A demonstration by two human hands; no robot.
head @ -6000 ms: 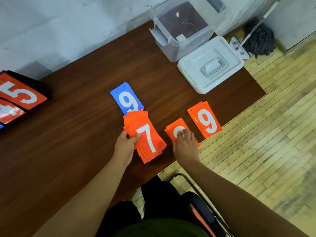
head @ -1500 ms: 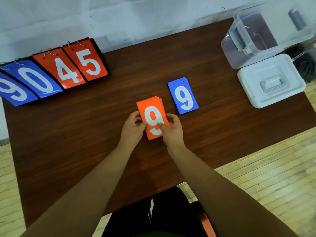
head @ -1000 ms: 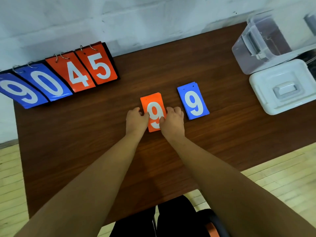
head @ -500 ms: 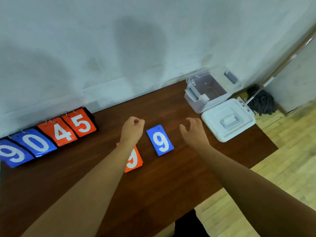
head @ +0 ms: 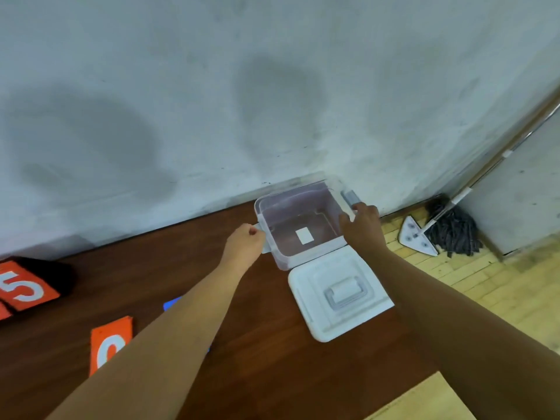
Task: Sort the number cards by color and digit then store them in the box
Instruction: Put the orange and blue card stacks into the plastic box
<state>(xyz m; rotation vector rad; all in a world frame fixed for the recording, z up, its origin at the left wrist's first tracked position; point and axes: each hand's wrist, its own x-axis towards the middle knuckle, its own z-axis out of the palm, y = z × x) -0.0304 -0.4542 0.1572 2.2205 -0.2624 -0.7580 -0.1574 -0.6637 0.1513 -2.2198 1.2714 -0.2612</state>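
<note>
**Wall-side table, box held at both ends**

Grey plaster wall closes off the far edge of the brown table, and the clear box stands right against it, near the far right corner. It is open, with only a white label on its floor. The left hand is curled round the clip on the box's left end. The right hand grasps the right rim, thumb inside and fingers outside by the grey clip. The white lid lies flat, touching the box's near wall and close to the table's right edge.

The number cards are well apart from the box, toward the left. The orange stack shows part of a white digit, and the blue stack is almost wholly hidden under the left forearm. A scoreboard showing a 5 sits at the left edge. Bare wood runs between the cards and the box, and from the lid to the near edge. Past the right edge, a mop rests on the plank floor.
</note>
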